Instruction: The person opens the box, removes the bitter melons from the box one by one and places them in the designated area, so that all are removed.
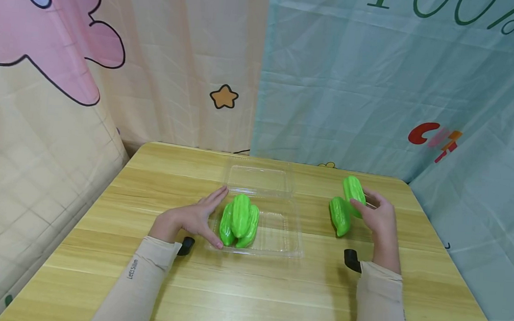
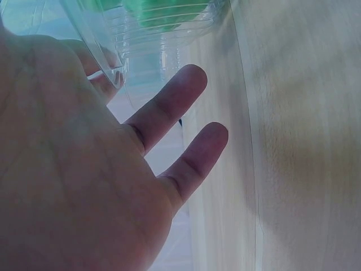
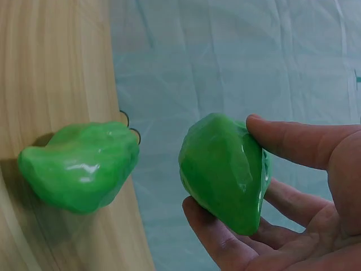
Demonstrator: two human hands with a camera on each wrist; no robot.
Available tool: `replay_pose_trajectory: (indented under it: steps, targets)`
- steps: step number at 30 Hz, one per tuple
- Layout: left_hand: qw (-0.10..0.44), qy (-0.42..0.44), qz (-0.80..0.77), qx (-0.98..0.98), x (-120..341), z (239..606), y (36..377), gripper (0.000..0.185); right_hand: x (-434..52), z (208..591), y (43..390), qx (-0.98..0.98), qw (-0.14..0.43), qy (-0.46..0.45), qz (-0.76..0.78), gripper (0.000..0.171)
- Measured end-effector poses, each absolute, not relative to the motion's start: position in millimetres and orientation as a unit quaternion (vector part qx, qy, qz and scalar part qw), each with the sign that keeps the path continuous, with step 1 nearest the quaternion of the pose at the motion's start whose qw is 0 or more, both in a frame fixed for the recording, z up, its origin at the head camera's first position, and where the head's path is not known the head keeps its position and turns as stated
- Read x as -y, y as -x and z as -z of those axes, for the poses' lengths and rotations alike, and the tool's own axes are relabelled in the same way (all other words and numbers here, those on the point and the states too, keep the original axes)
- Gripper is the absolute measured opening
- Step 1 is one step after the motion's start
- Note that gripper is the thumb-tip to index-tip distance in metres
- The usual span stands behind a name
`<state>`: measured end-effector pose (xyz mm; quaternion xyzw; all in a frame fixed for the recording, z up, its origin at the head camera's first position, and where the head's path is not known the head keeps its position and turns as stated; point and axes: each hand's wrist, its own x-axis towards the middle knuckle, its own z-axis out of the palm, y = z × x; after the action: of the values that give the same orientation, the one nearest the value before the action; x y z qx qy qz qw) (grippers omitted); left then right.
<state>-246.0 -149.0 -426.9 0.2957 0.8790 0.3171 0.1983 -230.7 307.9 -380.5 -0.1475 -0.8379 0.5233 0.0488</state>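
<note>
My right hand [image 1: 378,215] pinches a glossy green ridged bitter melon [image 3: 224,172] between thumb and fingers, holding it up off the table. A second bitter melon [image 1: 339,216] lies on the table just left of it. A clear plastic box [image 1: 279,230] sits in the middle with its lid [image 1: 260,179] folded back behind it. Inside its left half are three more bitter melons [image 1: 241,216], one lying on top of the other two. Spread wide, my left hand [image 1: 194,217] touches the box's left side, thumb at the near corner and fingers toward the hinge.
The wooden table [image 1: 248,297] ends at a back edge close behind the lid. Printed curtains [image 1: 193,53] hang behind it and at both sides. A black wrist mount [image 1: 352,260] sticks out inward from the right wrist, and another [image 1: 186,246] from the left.
</note>
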Motion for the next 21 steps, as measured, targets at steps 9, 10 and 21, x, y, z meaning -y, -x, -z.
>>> replay_pose_trajectory:
  steps: [9, 10, 21]
  targets:
    - [0.197, -0.3, -0.317, -0.878, 150, 427, 246, 0.15, -319, 393, 236, 0.841, 0.04, 0.164, -0.515, 0.066]
    - [0.198, -0.298, -0.317, -0.879, 150, 427, 246, 0.15, -321, 394, 236, 0.841, 0.037, 0.166, -0.513, 0.066]
    - [0.198, -0.296, -0.316, -0.879, 150, 427, 246, 0.15, -333, 409, 236, 0.837, 0.008, 0.193, -0.511, 0.069]
